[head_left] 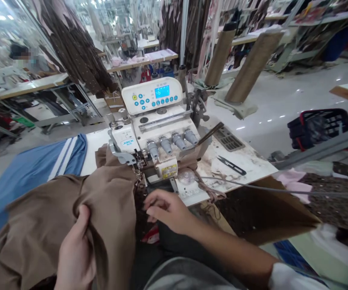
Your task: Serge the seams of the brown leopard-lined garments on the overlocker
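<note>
Brown fabric runs from the lower left up to the needle area of a white overlock sewing machine. My left hand grips a fold of this fabric, thumb on top and fingers underneath. In front of the machine, just right of the fabric's edge, is my right hand. Its fingers are curled in towards the thumb, and whatever they may hold is too small or hidden to make out. The machine's lit display panel faces me.
Thread snips lie on the white machine table, right of the machine. Blue cloth with white stripes spreads at the left. A cardboard box with dark scraps stands at the right. Fabric rolls stand behind; another person sits far left.
</note>
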{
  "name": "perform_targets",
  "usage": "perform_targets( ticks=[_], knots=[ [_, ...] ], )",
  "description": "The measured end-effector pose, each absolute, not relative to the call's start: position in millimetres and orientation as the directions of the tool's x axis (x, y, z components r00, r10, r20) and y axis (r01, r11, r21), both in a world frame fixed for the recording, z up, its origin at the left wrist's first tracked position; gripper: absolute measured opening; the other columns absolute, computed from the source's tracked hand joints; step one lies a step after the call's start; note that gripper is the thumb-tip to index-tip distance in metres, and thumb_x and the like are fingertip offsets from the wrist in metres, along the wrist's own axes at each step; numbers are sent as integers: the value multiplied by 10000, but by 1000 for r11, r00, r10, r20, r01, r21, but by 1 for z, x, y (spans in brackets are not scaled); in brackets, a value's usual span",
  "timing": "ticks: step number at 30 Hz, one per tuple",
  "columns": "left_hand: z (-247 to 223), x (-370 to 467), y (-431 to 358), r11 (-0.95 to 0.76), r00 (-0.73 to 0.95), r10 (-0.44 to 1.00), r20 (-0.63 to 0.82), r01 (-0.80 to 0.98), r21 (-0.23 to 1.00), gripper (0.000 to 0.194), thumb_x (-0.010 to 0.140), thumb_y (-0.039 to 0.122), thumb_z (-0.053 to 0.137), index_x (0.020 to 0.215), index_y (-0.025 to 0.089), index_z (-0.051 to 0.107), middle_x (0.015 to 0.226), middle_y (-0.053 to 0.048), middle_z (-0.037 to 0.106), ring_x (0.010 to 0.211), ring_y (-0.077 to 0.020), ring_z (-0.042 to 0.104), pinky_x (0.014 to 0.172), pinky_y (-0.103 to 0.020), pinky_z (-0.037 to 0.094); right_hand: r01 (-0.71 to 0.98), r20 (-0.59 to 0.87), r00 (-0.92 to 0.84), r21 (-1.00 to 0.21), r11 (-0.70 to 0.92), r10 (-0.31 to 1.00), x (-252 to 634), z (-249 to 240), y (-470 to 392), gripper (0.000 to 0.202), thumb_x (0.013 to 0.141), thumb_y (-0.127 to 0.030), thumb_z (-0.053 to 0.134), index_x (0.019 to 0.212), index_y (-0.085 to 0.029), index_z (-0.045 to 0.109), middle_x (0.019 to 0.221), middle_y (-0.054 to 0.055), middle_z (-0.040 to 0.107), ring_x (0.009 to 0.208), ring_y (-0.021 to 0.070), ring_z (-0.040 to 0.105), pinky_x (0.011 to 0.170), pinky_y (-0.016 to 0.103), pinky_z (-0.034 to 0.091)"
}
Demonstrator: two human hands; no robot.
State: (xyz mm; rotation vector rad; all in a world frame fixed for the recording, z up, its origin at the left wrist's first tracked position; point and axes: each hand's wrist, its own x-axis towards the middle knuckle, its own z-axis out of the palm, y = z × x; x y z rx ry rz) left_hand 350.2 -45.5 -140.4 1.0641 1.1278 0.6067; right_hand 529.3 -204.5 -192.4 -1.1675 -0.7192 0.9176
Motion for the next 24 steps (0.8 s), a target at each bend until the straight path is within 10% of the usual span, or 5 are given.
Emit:
perform_targets(
  ticks=[6,12,17,21,24],
  knots=[
    [-127,367,-39,291,396,861,-319,129,948,743,681,533,949,1336,261,726,1107,-57,812,1158,-317,743,1020,-398,609,-449,-9,343,-880,155,939,515,-192,-176,553,894,-734,736,990,-193,670,827,-8,662,760,171,663,696,267,549],
    [-145,356,-20,-156,454,890,32,239,958,552,829,599,837,1260,261,769,1202,-25,789,1175,-223,682,920,-239,539,-70,108,521,-983,168,847,520,-195,-191,461,1042,-555,599,770,-182,594,707,-37,508,693,129,482,631,243,358],
    [-142,359,-18,-477,425,856,294,431,766,396,944,538,730,1242,280,771,1204,-54,782,1103,-261,717,978,-390,548,49,127,494,-992,119,860,521,-201,-196,368,1014,-454,677,769,-187,617,667,-63,469,640,111,432,598,255,294],
    [-135,367,-37,-910,604,414,681,285,300,300,974,177,699,1256,263,756,1278,-94,764,1168,-278,710,1089,-488,518,174,268,564,-963,204,781,518,-207,-199,392,1020,-385,689,689,-187,617,724,-33,530,706,130,525,673,268,363],
    [-137,376,-51,-987,756,66,651,-45,153,498,912,-19,682,1345,224,704,1294,-102,760,1257,-268,691,1109,-462,546,224,325,616,-945,236,718,520,-211,-198,309,1007,-357,690,748,-189,664,950,33,611,911,180,615,831,292,444]
  ],
)
